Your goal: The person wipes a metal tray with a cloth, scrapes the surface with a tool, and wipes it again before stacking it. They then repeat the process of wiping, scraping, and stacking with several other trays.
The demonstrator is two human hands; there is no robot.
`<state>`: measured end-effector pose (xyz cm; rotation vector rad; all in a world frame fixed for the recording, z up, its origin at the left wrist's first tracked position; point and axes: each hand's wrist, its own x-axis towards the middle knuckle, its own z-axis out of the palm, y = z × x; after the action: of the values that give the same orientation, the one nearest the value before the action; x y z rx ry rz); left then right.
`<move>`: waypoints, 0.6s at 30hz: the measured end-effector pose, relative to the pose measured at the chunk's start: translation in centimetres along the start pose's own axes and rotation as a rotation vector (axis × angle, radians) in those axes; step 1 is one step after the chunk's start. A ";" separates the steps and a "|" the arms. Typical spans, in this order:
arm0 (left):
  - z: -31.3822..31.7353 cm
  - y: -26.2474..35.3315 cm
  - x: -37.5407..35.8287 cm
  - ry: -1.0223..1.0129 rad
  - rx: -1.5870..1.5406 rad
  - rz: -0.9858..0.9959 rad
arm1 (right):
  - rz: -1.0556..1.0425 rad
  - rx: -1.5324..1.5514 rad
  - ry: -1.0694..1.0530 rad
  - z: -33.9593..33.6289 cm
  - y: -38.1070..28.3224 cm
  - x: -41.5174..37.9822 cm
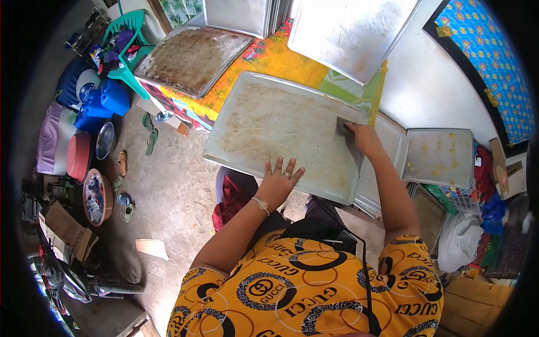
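Observation:
A large metal baking tray with brownish stains lies tilted before me, its far side by the table. Near its close edge rests my left hand, fingers spread on the tray surface. My right hand is closed around a dark flat scraper, whose blade touches the tray near its right end. Part of the scraper is hidden by my fingers.
A browned tray sits on the table with a yellow floral cover. Upright trays and a leaning tray stand behind. To the right, a spotted tray tops a crate. Tubs and a green chair are left.

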<state>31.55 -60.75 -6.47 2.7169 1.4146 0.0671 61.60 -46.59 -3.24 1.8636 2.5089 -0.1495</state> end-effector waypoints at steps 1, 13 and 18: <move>0.0 0.0 0.0 -0.009 -0.012 0.000 | -0.017 -0.013 -0.011 -0.1 -0.5 -1.1; -0.4 0.2 0.0 -0.020 -0.033 -0.015 | 0.086 0.002 -0.058 -1.2 1.6 3.1; 0.0 0.1 0.1 -0.010 -0.044 -0.010 | -0.069 -0.010 0.118 0.6 1.8 0.7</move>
<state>31.66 -60.74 -6.41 2.6707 1.4071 0.0828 63.05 -45.47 -4.04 1.8355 2.6470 -0.0287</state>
